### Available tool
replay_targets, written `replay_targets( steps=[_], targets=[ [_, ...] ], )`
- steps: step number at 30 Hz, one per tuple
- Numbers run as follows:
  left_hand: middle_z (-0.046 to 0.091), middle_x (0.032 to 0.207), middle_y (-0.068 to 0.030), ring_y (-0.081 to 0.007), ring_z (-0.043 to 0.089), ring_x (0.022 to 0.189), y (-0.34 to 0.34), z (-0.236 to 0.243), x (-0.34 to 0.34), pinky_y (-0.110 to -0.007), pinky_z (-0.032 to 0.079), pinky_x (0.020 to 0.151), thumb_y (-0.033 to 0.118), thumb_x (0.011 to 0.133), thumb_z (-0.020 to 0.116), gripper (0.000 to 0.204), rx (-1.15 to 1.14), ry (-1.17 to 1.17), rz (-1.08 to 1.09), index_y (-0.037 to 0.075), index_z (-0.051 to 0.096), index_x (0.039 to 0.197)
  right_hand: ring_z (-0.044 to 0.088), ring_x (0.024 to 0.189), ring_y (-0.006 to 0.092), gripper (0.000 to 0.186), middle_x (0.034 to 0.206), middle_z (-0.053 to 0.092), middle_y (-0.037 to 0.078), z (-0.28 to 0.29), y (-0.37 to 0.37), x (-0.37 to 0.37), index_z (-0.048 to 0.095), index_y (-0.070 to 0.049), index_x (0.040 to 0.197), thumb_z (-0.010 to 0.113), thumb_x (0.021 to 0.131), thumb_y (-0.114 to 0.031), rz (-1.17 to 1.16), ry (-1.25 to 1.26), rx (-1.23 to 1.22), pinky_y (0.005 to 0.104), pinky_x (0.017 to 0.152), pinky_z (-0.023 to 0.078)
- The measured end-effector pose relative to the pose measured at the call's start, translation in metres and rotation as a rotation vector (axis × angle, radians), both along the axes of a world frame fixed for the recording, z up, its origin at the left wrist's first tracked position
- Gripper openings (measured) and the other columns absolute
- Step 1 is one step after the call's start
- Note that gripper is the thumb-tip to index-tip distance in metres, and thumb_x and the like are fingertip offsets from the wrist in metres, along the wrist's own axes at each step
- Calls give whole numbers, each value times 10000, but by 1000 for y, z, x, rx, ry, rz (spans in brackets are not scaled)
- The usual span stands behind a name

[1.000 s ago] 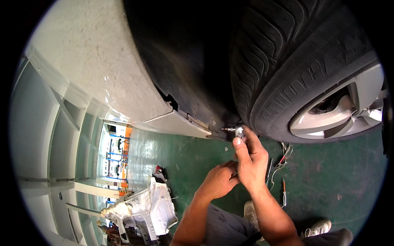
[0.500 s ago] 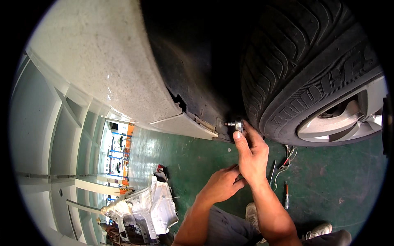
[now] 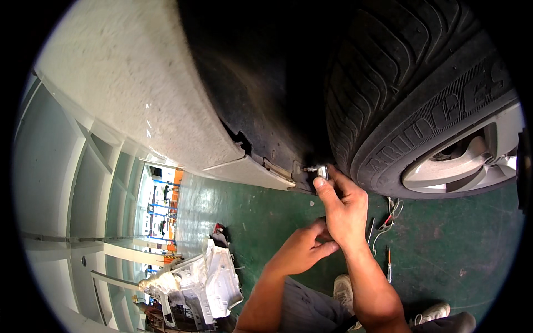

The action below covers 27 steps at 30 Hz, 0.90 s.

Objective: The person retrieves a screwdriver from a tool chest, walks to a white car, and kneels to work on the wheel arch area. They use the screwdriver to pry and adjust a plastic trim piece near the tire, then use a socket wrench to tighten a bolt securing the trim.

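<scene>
My right hand (image 3: 345, 215) pinches a small chrome tool (image 3: 322, 171) with thumb and fingers; its thin tip points left at the lower end of the dark wheel-arch liner (image 3: 260, 136), beside the black tyre (image 3: 366, 102). My left hand (image 3: 300, 250) is just below and left of my right hand, partly behind it, fingers curled around something I cannot make out. The white body panel (image 3: 122, 94) with a gap along its lower edge borders the liner.
On the green floor (image 3: 444, 244) lie an orange-handled screwdriver (image 3: 389, 258), a thin metal tool (image 3: 371, 227) and tangled wires (image 3: 393, 213). My shoes (image 3: 343, 288) are below. A large plastic-wrapped car part (image 3: 214, 280) stands lower left, with the silver wheel rim (image 3: 455, 158) right.
My left hand has shifted a little right and slightly down, further behind my right wrist. The view has shifted slightly; my right hand stays on the chrome tool by the liner.
</scene>
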<state>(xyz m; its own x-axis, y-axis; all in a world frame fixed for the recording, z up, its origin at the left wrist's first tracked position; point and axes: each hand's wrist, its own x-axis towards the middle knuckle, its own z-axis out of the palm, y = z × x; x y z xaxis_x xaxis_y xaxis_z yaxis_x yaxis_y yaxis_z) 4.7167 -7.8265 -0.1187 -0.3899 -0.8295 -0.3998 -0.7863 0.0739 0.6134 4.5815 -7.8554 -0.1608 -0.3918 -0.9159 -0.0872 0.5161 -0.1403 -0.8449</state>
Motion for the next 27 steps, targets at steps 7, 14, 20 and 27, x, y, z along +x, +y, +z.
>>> replay_targets(
  steps=[7,14,20,27],
  targets=[
    [683,928,-156,-201,675,797,3,27,-6,-293,542,694,117,970,587,276,428,426,183,-52,526,1180,539,645,167,307,677,588,122,5,-1,-8,670,56,1051,631,943,-228,148,-83,9,332,656,468],
    [683,925,-126,-165,668,762,0,27,-15,-283,543,641,143,981,606,182,371,382,211,-27,550,1017,509,662,178,291,703,575,85,5,-4,-10,639,41,975,589,977,-245,137,52,-37,325,631,432],
    [680,909,-107,-155,670,763,-15,1,-8,-302,561,691,141,966,628,198,155,125,193,-43,558,991,660,857,366,403,891,659,266,-15,-11,-1,608,57,1214,572,990,-276,192,135,-63,388,813,494],
    [681,870,-88,-130,654,738,-14,9,-1,-284,541,680,164,957,657,212,193,131,214,-33,579,968,614,779,238,410,807,638,217,-18,-11,1,650,59,1137,555,1012,-320,168,-20,-39,357,763,487]
  ],
)
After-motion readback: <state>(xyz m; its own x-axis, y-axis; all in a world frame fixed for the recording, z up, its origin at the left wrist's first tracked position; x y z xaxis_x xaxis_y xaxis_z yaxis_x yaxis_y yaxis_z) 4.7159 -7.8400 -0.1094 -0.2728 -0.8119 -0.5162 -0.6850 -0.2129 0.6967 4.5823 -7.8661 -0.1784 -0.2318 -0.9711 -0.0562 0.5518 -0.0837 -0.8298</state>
